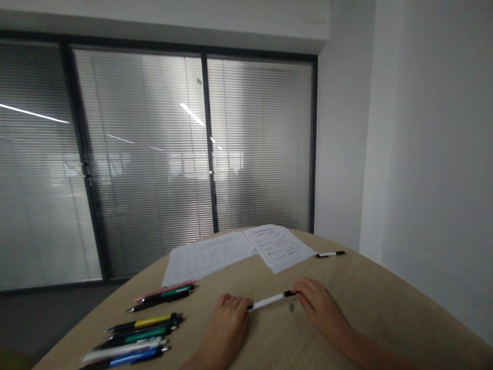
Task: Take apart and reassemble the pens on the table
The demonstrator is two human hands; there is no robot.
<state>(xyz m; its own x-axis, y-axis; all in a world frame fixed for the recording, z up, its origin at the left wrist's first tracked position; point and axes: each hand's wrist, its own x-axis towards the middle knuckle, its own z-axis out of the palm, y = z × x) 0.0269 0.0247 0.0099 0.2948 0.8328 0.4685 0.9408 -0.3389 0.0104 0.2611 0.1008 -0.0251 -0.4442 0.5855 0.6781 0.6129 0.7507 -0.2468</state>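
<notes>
A white pen with black ends [268,301] lies across the space between my two hands, just above or on the table; I cannot tell which. My left hand [231,321] is closed on its left black end, fingers curled. At the other black end, my right hand [318,303] pinches the pen between thumb and fingers. Below the pen, near my right fingers, is a small grey bit [291,308] whose kind is too small to make out.
Several pens lie left on the round wooden table [192,329], among them a yellow pen [148,322] and a blue pen [133,356]. Printed sheets [210,257] and a further sheet [279,248] lie at the back. Another white-and-black pen [330,254] rests beside them.
</notes>
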